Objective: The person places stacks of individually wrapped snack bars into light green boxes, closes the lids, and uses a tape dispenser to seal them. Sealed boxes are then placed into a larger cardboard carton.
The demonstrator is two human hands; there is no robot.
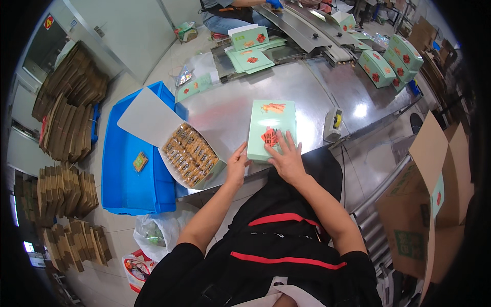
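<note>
A closed light-green printed carton (273,115) lies on the steel table (215,115) in front of me. My left hand (237,163) touches its lower left edge with curled fingers. The fingers of my right hand (287,158) are spread over the lid near the red print, at the lower right. Left of the carton stands an open carton filled with rows of wrapped snack bars (190,155), its white lid (145,115) folded back over a blue plastic crate (115,184). One wrapped snack (140,162) lies inside the crate.
A tape dispenser (333,125) stands at the table's right edge. Flat green cartons (249,60) lie beyond, beside a conveyor (337,53) where a gloved co-worker (230,15) sits. Closed cartons (377,69) stand back right. An open cardboard box (402,215) stands right; cardboard stacks (65,188) stand left.
</note>
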